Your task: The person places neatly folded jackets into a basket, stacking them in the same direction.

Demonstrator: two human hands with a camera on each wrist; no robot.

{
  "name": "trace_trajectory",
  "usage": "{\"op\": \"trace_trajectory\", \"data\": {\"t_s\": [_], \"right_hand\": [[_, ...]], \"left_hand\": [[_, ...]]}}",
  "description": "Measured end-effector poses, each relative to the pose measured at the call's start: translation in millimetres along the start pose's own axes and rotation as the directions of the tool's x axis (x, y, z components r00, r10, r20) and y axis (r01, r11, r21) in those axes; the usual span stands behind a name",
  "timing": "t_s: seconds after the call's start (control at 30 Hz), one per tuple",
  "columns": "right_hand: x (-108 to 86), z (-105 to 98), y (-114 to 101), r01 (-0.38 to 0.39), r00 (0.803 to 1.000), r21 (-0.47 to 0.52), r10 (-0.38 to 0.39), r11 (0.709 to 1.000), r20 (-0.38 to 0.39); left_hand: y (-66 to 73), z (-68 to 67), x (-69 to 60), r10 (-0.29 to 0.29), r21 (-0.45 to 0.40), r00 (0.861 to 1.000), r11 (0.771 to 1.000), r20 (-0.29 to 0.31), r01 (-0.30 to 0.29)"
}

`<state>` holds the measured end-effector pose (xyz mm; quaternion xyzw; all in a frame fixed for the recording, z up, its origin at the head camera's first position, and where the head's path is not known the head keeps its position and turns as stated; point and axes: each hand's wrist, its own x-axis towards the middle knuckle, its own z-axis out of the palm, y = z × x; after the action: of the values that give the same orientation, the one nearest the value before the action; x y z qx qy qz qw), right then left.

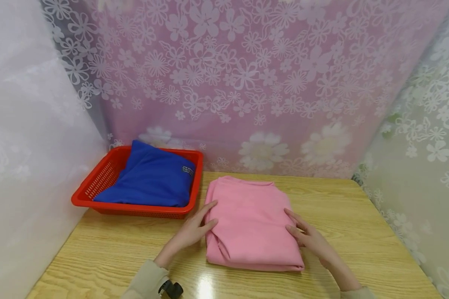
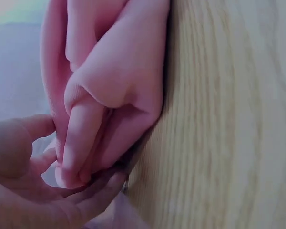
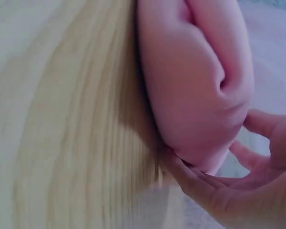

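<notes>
A folded pink garment (image 1: pixel 252 224) of thick, sweatshirt-like cloth lies flat on the wooden table. My left hand (image 1: pixel 192 230) grips its left edge, with thumb and index finger on the upper side. In the left wrist view, other fingers (image 2: pixel 102 193) reach under the layered pink folds (image 2: pixel 119 71). On the opposite edge, my right hand (image 1: pixel 314 241) holds the garment the same way. The right wrist view shows fingertips (image 3: pixel 174 160) tucked beneath the rounded pink side (image 3: pixel 190 90), where it meets the table. The undersides of both edges are partly hidden.
A red plastic basket (image 1: pixel 83 200) stands at the back left, close to the pink garment. Inside it lies a folded blue garment (image 1: pixel 153 178) with small print. Flowered curtains (image 1: pixel 228 83) enclose the wooden table (image 1: pixel 340 216) at the back and both sides.
</notes>
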<state>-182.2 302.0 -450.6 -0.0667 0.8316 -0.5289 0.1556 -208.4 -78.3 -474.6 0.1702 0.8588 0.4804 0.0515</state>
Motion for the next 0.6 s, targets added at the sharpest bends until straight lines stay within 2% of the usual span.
{"op": "trace_trajectory", "data": {"t_s": [0.07, 0.1, 0.2, 0.27, 0.47, 0.53, 0.6], "right_hand": [[2.6, -3, 2, -0.029, 0.999, 0.095, 0.027, 0.995, 0.018], [3.8, -4, 3, -0.042, 0.999, 0.134, 0.039, 0.990, 0.026], [7.1, -7, 5, -0.078, 0.996, 0.233, 0.064, 0.969, 0.067], [9.1, -8, 6, -0.095, 0.993, 0.278, 0.071, 0.956, 0.095], [13.3, -13, 12, -0.162, 0.979, 0.420, 0.092, 0.893, 0.181], [14.0, -14, 14, -0.169, 0.976, 0.456, 0.084, 0.874, 0.202], [14.5, -15, 15, -0.166, 0.974, 0.475, 0.068, 0.864, 0.216]], "left_hand": [[-0.9, 0.7, 1.2, -0.022, -0.131, 0.999, 0.991, 0.038, 0.027], [-1.3, 1.1, 1.7, -0.035, -0.204, 0.997, 0.978, 0.063, 0.048], [-3.2, 1.5, 2.7, -0.073, -0.405, 0.988, 0.906, 0.133, 0.121], [-5.4, 1.7, 3.7, -0.090, -0.488, 0.982, 0.858, 0.166, 0.161], [-8.7, 2.0, 5.5, -0.116, -0.628, 0.966, 0.741, 0.231, 0.239], [-7.2, 3.2, 7.6, -0.128, -0.663, 0.963, 0.703, 0.236, 0.256], [-5.1, 5.0, 10.7, -0.143, -0.707, 0.962, 0.655, 0.232, 0.268]]}}
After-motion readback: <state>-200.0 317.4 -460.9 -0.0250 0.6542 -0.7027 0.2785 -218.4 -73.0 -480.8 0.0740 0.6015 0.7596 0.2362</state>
